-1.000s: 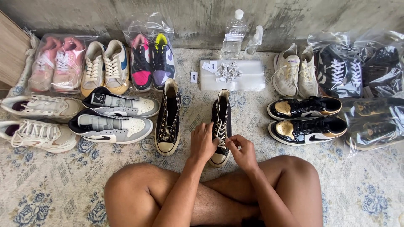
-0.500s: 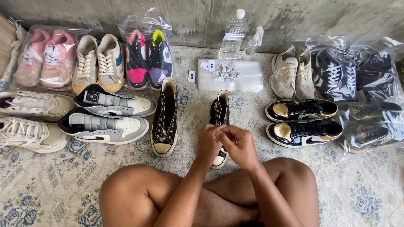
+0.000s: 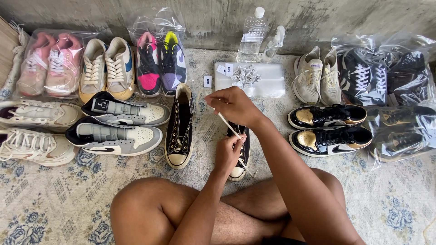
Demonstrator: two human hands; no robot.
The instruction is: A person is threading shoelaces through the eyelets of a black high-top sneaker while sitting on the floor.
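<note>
I sit cross-legged on a patterned rug with a black canvas high-top shoe (image 3: 240, 156) in front of my knees. My right hand (image 3: 234, 106) is raised above the shoe, pinching the end of its white lace (image 3: 228, 125) and pulling it taut up and to the left. My left hand (image 3: 228, 152) rests low on the shoe, fingers closed around the same lace near the eyelets. The matching black high-top (image 3: 180, 124) lies just to the left, untouched.
Grey-and-black sneakers (image 3: 116, 137), white sneakers (image 3: 32, 145) and bagged pink pairs (image 3: 47, 63) fill the left. Black-and-gold shoes (image 3: 328, 127) and bagged dark pairs (image 3: 386, 77) lie on the right. A clear plastic bottle (image 3: 252, 36) and a packet of small sachets (image 3: 250, 78) stand by the wall.
My right hand has risen from the shoe and swung up and left, drawing the white lace out taut. The left hand stays down at the shoe.
</note>
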